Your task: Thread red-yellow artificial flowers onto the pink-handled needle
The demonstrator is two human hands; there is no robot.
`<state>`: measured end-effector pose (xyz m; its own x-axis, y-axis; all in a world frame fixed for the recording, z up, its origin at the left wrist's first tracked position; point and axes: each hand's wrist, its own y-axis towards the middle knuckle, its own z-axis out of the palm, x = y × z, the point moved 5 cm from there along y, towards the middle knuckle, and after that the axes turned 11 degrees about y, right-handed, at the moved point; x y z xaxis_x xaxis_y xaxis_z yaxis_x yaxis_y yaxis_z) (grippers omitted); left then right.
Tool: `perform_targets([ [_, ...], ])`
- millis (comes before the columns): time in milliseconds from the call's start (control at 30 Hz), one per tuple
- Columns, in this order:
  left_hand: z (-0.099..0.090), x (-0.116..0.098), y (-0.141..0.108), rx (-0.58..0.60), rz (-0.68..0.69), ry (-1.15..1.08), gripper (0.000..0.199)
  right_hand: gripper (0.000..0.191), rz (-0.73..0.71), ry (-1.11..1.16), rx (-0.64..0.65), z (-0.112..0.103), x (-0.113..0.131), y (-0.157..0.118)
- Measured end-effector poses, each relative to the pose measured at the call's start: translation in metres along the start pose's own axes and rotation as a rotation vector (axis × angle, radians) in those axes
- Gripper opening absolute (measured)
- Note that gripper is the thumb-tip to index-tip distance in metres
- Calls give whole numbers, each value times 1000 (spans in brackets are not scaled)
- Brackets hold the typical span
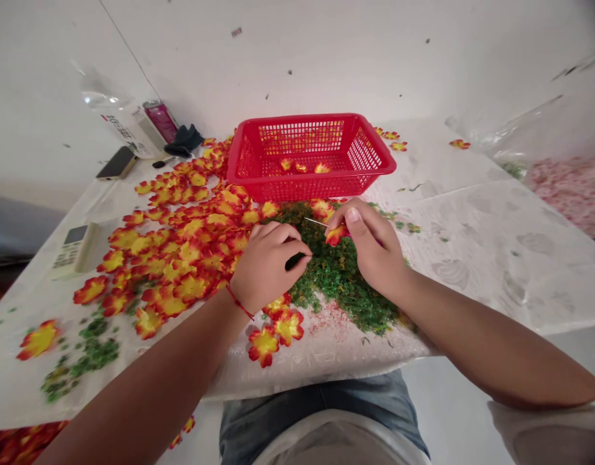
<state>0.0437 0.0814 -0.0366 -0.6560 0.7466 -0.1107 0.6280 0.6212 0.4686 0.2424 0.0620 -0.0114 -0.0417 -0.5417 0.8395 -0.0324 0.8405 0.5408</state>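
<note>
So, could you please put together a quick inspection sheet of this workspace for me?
surface: white plastic-covered table, scuffed and scattered with green crumbs.
job's things: heap of loose red-and-yellow artificial flowers; pile of green flock; red plastic basket holding a few flowers.
clutter: smartphone, remote control, pink can, black cloth.
grippers: right hand pinches one flower with a thin metal needle showing; left hand curled beside it, contents hidden.
cables: nothing seen.
surroundings: white wall; clear bag of pink blossoms at right.
</note>
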Motion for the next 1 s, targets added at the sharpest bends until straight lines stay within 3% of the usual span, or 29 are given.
perform_targets([
  [267, 2, 3, 0, 63, -30, 37, 6, 43, -11, -26, 18, -1, 3, 0],
  [400, -2, 2, 1, 29, -28, 6, 11, 41, -15, -31, 23, -2, 5, 0],
  [600, -12, 14, 0, -116, -308, -184, 6, 41, -27, -18, 33, -2, 6, -1],
  [733, -14, 19, -1, -118, -403, -259, 12, 41, -14, -2, 59, -1, 4, -2],
  [1000, -12, 24, -2, -85, -595, -632, 17, 38, -3, 58, 200, 4, 3, -5],
])
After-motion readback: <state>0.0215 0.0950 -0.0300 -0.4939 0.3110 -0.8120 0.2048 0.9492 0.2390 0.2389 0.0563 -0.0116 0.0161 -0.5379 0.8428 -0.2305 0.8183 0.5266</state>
